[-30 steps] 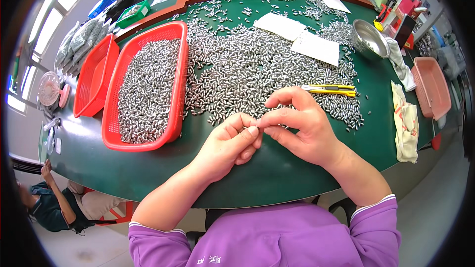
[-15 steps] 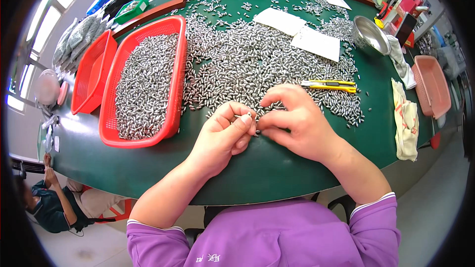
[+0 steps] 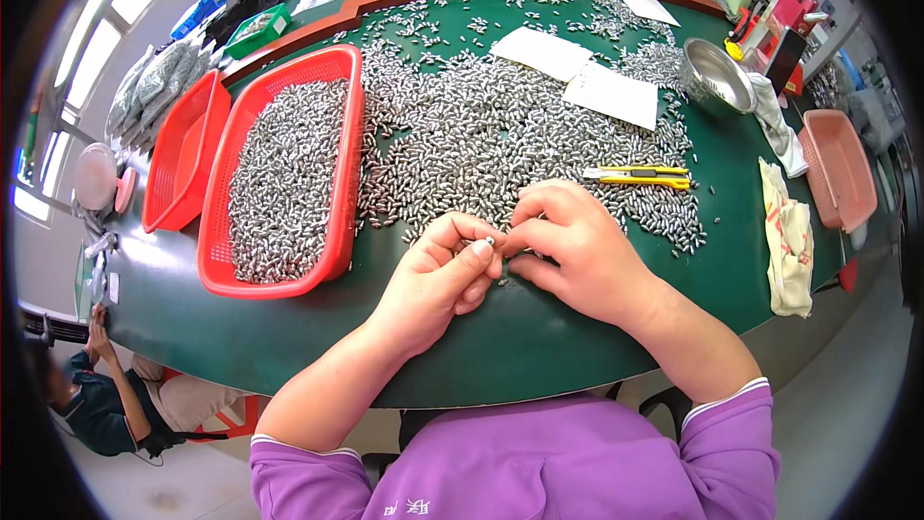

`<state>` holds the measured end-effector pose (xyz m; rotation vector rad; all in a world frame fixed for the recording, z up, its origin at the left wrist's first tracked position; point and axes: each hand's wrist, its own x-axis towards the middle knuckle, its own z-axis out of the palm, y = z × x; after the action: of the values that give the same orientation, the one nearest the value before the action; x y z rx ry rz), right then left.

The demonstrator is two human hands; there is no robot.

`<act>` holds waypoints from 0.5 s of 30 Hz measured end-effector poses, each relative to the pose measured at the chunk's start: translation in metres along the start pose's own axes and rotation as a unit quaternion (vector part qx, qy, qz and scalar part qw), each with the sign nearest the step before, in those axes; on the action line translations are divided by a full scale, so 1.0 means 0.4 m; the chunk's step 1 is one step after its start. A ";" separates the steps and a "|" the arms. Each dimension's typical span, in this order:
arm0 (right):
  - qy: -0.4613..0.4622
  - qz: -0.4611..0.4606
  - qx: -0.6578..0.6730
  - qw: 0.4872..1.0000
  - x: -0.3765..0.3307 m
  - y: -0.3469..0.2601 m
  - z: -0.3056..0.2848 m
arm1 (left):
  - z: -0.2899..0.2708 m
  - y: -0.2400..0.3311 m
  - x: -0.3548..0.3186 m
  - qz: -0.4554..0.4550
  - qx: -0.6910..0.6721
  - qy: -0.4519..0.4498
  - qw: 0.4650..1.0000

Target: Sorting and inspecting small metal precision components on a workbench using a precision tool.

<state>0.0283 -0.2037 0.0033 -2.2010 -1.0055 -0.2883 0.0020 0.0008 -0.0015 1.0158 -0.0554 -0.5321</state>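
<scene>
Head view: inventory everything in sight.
Table: one, green, centre
Metal pieces: uncountable, silver, piled on table, in large basket
Large basket: one, red, left of pile
Narrower basket: one, red, farther left
Paper sheets: three, white, pile's far right
Utility knife: one, yellow, pile's right
Nearest metal bowl: one, silver, right
Cloths: two, pale, right side
Pink basket: one, pink, far right
Green basket: one, green, far left
Bags: several, grey, left
Background clutter: uncounted, mixed, far edges
Co-worker: one, dark top, lower left
Own top: one, purple, bottom
Left hand: one, bare, centre, pinching one piece
Right hand: one, bare, beside it
</scene>
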 end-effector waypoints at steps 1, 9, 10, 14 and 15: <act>0.019 0.010 0.002 1.000 0.002 -0.002 -0.006 | 0.001 0.000 0.000 0.001 0.009 0.011 1.000; 0.010 -0.040 -0.001 0.999 0.003 -0.005 -0.009 | 0.008 0.006 -0.001 -0.007 0.020 0.021 1.000; 0.009 -0.034 -0.018 0.999 0.000 -0.009 -0.002 | 0.008 0.006 -0.001 -0.004 0.021 0.023 1.000; 0.009 -0.021 -0.049 0.999 -0.005 -0.008 0.017 | -0.001 0.006 -0.003 -0.005 0.011 0.006 1.000; 0.009 -0.012 -0.040 0.999 -0.005 -0.005 0.018 | -0.001 0.005 -0.003 -0.005 0.014 0.006 1.000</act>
<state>0.0247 -0.1990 -0.0021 -2.2553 -1.0270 -0.3645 0.0020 0.0025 0.0001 1.0471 -0.0461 -0.5355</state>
